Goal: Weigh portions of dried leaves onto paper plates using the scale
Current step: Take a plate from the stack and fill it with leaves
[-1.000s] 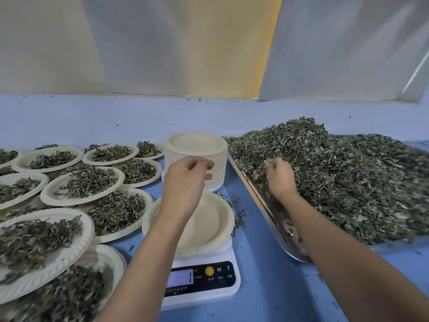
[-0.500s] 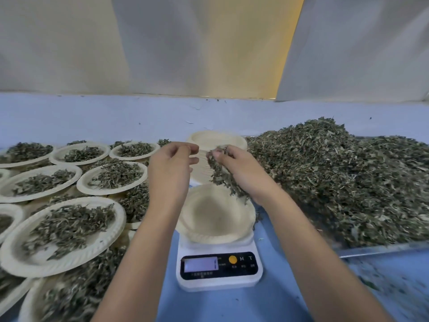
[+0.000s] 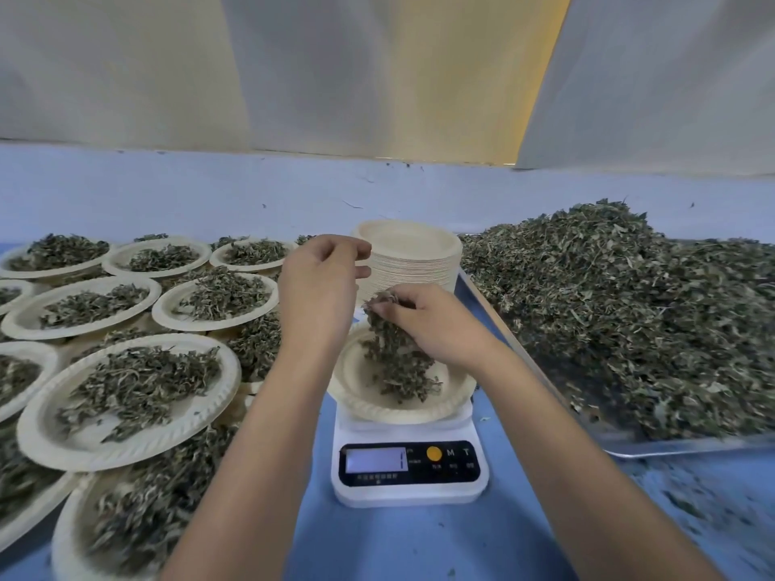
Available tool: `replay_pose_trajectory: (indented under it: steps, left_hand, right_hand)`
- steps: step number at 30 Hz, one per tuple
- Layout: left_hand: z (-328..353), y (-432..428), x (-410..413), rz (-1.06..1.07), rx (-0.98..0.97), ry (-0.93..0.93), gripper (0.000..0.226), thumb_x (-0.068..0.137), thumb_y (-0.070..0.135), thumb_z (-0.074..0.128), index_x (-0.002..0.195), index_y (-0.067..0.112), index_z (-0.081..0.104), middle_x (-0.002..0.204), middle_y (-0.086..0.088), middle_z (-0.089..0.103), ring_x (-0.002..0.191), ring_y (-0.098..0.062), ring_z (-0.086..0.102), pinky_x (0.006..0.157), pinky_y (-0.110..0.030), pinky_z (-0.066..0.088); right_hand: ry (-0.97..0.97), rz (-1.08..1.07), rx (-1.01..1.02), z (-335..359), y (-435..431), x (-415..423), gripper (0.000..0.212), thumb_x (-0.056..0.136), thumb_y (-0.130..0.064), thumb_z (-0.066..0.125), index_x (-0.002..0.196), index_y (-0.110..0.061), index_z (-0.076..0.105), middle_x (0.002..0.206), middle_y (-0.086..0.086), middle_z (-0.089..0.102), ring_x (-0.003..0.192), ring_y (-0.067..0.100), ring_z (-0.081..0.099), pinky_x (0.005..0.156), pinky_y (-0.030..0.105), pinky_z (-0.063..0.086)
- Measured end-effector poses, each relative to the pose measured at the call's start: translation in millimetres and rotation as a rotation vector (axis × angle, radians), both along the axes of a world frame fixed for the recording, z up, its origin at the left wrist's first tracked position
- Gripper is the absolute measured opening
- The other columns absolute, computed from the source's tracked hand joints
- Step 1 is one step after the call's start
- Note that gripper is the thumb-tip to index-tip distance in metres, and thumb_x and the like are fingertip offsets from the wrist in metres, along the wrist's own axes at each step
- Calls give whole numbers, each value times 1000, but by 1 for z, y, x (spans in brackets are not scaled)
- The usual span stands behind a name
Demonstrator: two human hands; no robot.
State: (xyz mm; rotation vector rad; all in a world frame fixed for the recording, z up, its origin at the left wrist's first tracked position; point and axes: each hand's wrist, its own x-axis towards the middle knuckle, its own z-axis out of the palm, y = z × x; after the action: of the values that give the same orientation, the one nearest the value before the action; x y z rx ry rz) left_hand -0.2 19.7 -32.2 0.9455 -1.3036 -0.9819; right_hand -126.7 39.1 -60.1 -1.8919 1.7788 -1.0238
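A clump of leaves (image 3: 394, 354) trails from 12 to 6 o'clock down into the plate (image 3: 356, 402) on the scale (image 3: 409, 492), its lower end apparently already on the plate. The right hand (image 3: 438, 325) grips the top of the clump with curled fingers just above the plate's 1 o'clock rim, so it likely needs only to let go. The left hand (image 3: 321, 287) hovers at the plate's 11 o'clock with loosely curled fingers and nothing visible in them; the heap (image 3: 629, 320) lies at the scale's 3 o'clock.
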Motion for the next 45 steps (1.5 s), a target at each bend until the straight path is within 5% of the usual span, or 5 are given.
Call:
replay_pose_trajectory:
  steps: [4, 8, 14, 20, 45]
  left_hand:
    - [-1, 0, 2, 1, -1, 4, 27, 91, 12, 46, 76, 20, 67, 87, 5, 71, 69, -7, 65, 73, -30, 50]
    - [-2, 0, 2, -3, 6, 8, 26, 91, 12, 46, 77, 19, 67, 87, 5, 72, 66, -2, 64, 72, -26, 51]
    - [-7, 3, -10, -105, 226, 140, 22, 93, 10, 46, 92, 12, 67, 94, -1, 69, 88, -13, 64, 77, -23, 51]
    - [-7, 10, -20, -175, 409, 235, 25, 96, 14, 45, 115, 10, 60, 105, -1, 64, 99, -13, 60, 90, -30, 48]
    - [-9, -8, -1, -84, 384, 345, 24, 94, 9, 45, 104, 10, 66, 116, -5, 65, 104, -13, 63, 73, -17, 50]
  right_hand:
    - [-118, -75, -144, 1, -2, -3, 35, 96, -25, 53, 94, 10, 59, 79, 27, 58, 67, 19, 45, 63, 31, 32]
    - [-314, -146, -277, 5, -3, -4, 26, 96, -21, 53, 78, -4, 62, 57, -9, 51, 56, 4, 41, 58, 25, 31]
    - [-507, -198, -339, 4, -6, -4, 19, 97, -13, 52, 92, -4, 68, 57, -17, 52, 52, -6, 43, 53, 14, 34]
    - [-561, -160, -325, 3, -7, -3, 23, 94, 0, 51, 108, -7, 68, 104, 3, 68, 98, 11, 62, 88, 19, 47]
    - [-544, -78, -200, 10, 4, 0, 29, 83, 6, 51, 83, -13, 73, 73, -4, 71, 65, 0, 53, 67, 14, 44]
